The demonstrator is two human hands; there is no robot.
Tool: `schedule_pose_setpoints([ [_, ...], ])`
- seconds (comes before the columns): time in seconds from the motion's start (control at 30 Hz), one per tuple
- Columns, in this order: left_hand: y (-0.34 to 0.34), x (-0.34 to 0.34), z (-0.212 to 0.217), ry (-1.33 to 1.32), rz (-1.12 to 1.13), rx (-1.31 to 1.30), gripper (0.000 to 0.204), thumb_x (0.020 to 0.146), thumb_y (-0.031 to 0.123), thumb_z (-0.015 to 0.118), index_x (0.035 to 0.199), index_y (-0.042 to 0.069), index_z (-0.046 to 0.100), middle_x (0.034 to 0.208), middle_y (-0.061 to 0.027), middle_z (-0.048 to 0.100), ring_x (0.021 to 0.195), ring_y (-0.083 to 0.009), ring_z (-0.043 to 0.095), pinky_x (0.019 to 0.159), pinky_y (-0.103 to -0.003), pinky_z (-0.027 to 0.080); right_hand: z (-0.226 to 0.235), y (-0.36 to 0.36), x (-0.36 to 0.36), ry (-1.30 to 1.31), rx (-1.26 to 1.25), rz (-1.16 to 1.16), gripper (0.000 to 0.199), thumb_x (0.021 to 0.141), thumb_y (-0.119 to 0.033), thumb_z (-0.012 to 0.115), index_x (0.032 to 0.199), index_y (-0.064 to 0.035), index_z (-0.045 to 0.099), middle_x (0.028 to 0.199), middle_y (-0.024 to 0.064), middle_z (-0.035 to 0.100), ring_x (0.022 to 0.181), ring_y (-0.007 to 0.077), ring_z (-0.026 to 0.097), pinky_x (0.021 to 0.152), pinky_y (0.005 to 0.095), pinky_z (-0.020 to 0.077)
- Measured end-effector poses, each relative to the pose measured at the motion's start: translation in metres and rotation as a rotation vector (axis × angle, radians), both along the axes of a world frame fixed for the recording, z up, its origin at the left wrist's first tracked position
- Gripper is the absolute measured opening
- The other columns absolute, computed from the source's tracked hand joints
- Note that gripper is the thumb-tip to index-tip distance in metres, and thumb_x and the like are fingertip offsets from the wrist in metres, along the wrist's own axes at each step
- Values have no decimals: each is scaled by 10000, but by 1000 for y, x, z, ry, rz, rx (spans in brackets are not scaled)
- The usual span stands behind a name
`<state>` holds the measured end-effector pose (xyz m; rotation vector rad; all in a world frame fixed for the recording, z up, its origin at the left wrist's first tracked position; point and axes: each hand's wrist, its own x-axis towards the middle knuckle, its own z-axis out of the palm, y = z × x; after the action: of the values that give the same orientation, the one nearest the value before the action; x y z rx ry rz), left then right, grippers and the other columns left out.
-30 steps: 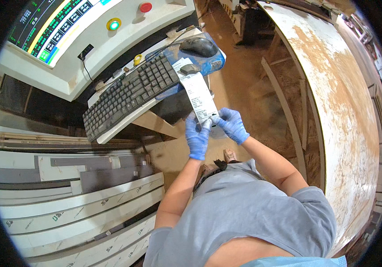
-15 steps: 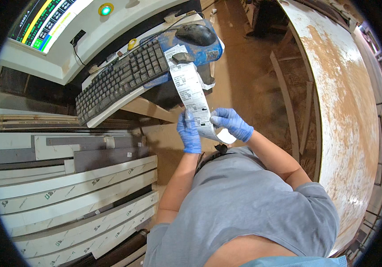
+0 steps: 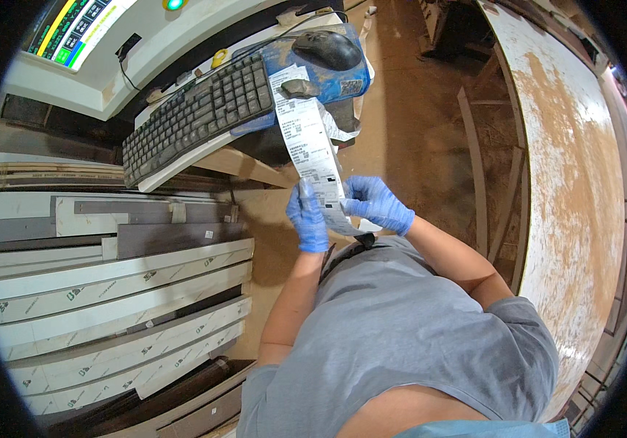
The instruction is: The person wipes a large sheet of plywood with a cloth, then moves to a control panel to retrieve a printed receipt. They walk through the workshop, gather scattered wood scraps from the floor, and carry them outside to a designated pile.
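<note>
A long strip of white printed labels (image 3: 303, 139) hangs down from the keyboard shelf toward my waist. My left hand (image 3: 307, 219), in a blue glove, pinches its left edge, thumb on top. On the opposite edge my right hand (image 3: 379, 204), gloved the same way, grips the strip between thumb and fingers. Below my hands the strip's lower end curls toward my shirt. A small dark lump (image 3: 299, 88) rests on the strip's upper part, between the black keyboard (image 3: 204, 117) and the black mouse (image 3: 326, 50).
The mouse sits on a worn blue mat (image 3: 284, 67). A screen (image 3: 80, 29) stands at the upper left. Stacked white and grey boards (image 3: 124, 274) fill the left side. On the right lies a large white panel (image 3: 561, 182) covered with brown dust.
The view has shifted slightly. My right hand has turned a little along the strip's right edge, and the curled lower end shows less than before. Both hands keep their hold.
</note>
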<state>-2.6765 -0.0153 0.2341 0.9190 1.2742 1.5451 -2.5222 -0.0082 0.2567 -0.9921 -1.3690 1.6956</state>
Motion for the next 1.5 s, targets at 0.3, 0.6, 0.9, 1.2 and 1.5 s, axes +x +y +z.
schedule_pose_setpoints([
  [0.3,-10,5,1,150,-1,198,627,945,473,374,1334,-18,357,1311,-139,396,1199,-239,408,1000,-376,333,28,-3,-21,-426,296,-204,680,671,-351,720,1220,-42,464,1042,214,612,853,332,632,750,384,519],
  [0.6,-35,3,17,-80,7,111,617,921,518,413,1267,9,435,1213,-137,503,1139,-192,470,958,-354,404,36,14,-21,-522,889,-434,945,597,-376,807,1377,-106,348,1314,247,422,1141,370,509,948,368,423],
  [0.9,4,-10,43,-318,-223,-150,619,919,529,404,1280,29,465,1240,-129,519,1133,-232,489,998,-388,364,0,51,-10,-112,508,-540,393,805,-227,680,1119,-28,553,1013,83,617,900,181,593,810,304,487],
  [1.2,26,-3,46,-478,-384,-207,587,906,497,473,1306,70,428,1219,-89,531,1069,-197,534,913,-378,444,19,37,-3,48,417,-436,171,821,-99,634,980,-38,647,976,92,654,886,229,626,777,334,495],
  [1.5,27,-11,37,-508,-334,-292,547,862,441,584,1200,14,532,1083,-76,599,942,-168,584,826,-291,479,20,18,14,61,315,-166,262,772,-12,660,1027,-73,666,1053,121,626,954,185,618,811,274,505],
])
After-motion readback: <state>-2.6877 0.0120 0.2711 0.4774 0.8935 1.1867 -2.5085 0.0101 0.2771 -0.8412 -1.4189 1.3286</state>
